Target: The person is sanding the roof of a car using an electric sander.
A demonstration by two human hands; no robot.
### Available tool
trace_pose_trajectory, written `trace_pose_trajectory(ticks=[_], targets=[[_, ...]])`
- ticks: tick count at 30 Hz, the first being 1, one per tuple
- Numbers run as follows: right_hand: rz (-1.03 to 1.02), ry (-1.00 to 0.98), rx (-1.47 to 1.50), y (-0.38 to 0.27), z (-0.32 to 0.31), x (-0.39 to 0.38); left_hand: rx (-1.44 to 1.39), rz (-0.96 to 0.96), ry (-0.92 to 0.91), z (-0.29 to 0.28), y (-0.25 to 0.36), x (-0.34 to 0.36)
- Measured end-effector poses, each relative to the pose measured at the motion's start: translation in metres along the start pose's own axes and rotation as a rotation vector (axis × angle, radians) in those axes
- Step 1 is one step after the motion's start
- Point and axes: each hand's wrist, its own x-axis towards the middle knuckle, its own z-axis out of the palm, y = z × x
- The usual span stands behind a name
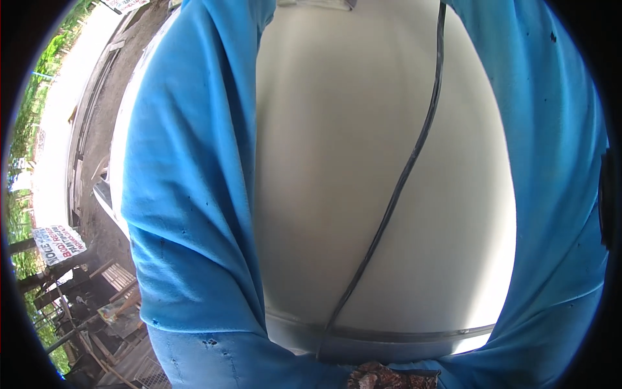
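Note:
Both my arms, in blue sleeves, stretch up past the top edge of the head view, so neither hand shows. The left sleeve (188, 162) runs along the left side and the right sleeve (551, 162) along the right. Between them lies a smooth, off-white curved panel (337, 168), which looks like vehicle bodywork. A thin black cable (408, 165) crosses it, from near my right arm at the top down to the lower middle. At the top edge, a greyish-white item (317, 3) is partly cut off; its kind cannot be made out.
A dark trim line (414, 336) borders the panel's lower end. Brown textured material (389, 376) shows at the bottom, close to my body. On the left are bare ground (107, 240), a lettered signboard (58, 244), a jumble of wood and scrap (97, 318), and greenery beyond.

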Motion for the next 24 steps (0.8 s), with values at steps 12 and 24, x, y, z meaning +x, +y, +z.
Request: trace_pose_trajectory(ticks=[12, 24], targets=[[-0.054, -0.061, -0.087, -0.028, -0.052, 0.019, -0.077, 0.008, 0.051, -0.063, 0.057, -0.047], [-0.024, 0.104, -0.076, -0.088, -0.054, 0.004, -0.044, 0.043, 0.035, -0.107, 0.096, -0.074]])
